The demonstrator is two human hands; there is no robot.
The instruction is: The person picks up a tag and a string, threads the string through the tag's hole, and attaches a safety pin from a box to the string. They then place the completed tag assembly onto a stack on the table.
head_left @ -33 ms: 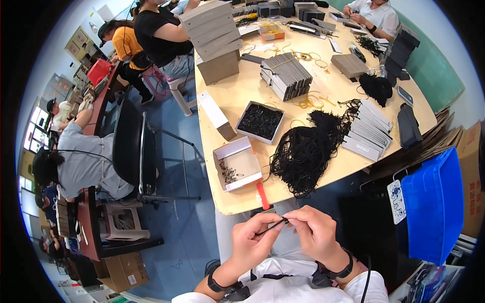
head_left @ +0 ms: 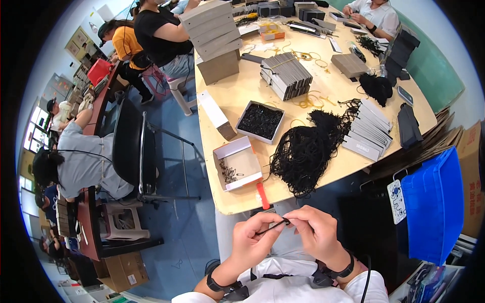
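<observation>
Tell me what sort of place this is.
Likely a small hand-assembly workshop: a heap of black cords, a fanned row of grey cards and an open box of small loose pieces share one table, where another person handles something at the far side.

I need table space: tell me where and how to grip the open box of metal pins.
Probably best by the left and right walls, from the near side: the open box has raised walls, and the black-filled box crowds its far side. Keep it level; the pins lie loose.
</observation>
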